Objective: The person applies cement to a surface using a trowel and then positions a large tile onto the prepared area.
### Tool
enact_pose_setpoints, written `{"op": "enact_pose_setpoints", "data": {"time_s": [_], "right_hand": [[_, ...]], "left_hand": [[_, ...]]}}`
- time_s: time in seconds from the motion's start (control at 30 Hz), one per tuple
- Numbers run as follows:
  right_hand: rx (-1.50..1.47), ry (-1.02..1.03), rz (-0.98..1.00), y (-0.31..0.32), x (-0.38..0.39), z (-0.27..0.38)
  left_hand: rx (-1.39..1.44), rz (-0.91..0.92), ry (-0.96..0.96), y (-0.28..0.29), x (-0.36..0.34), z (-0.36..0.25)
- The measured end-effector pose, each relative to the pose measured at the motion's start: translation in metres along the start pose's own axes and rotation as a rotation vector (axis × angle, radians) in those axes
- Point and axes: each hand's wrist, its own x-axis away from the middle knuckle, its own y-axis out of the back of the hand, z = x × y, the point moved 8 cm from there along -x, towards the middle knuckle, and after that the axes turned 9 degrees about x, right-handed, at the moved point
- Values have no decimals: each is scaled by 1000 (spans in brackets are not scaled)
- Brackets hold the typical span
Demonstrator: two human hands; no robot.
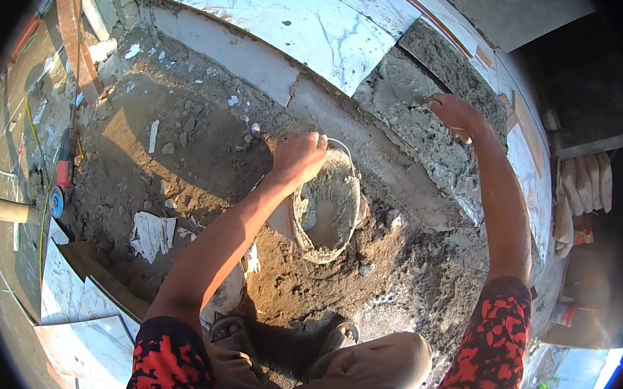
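Observation:
My left hand (302,158) is closed on the thin wire handle of a mortar-caked bucket (295,219). The bucket is on the soil in front of me, its mouth tipped toward my view, with wet grey mix inside. Over a raised ledge at the right, my right hand (455,116) is closed above a bed of wet grey mortar (405,93). Whatever it grips is mostly hidden by the fingers; a small pale bit shows beneath the palm. White marbled tiles (301,27) border the mortar on its left.
At the left lie an angle grinder (66,166) with a blue disc and a wooden handle (7,209). Cut tile pieces (67,286) are stacked at lower left. Broken white scraps (152,237) litter the soil. Cloth (585,185) hangs at the right. My sandalled feet are below the bucket.

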Motion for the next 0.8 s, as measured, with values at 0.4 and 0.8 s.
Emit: {"op": "enact_pose_setpoints", "data": {"time_s": [0.4, 0.8], "right_hand": [[-38, -253, 54, -2, -43, -26], [408, -84, 250, -100, 26, -146]], "left_hand": [[-48, -231, -165, 11, 2, 9], [-33, -173, -73, 25, 6, 19]]}}
